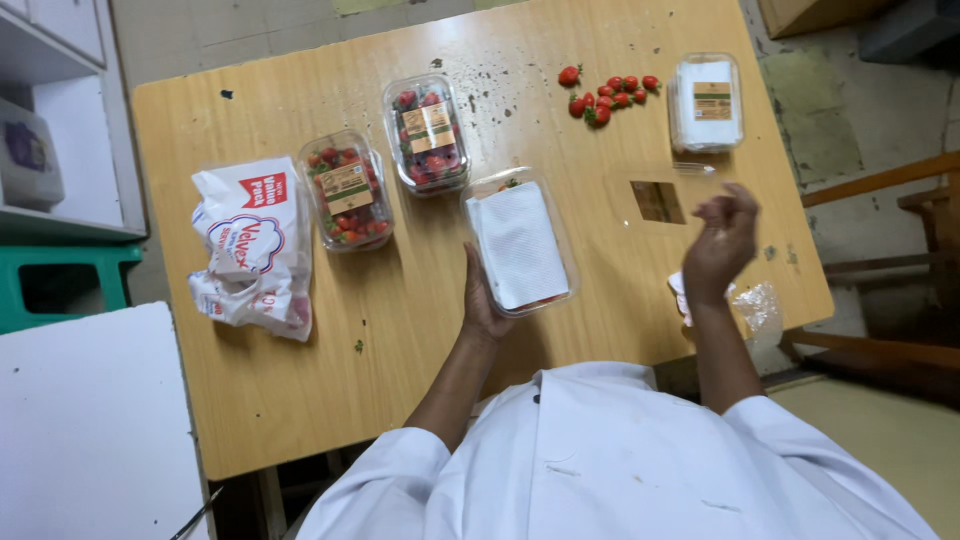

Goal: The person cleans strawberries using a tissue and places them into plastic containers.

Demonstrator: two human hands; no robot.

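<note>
Packing step, by the look: left hand steadies the clear plastic punnet lined with white paper mid-tabletop, fingers flat against its left side; right hand hovers right, fingers loosely curled, empty; loose red strawberries lie far, needing a reach.

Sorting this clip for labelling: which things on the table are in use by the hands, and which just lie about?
In use:
left hand against the open punnet lined with white paper
right hand raised beside a clear lid
loose strawberries

Lying about:
two filled punnets
stack of empty punnets
white plastic bag
</note>
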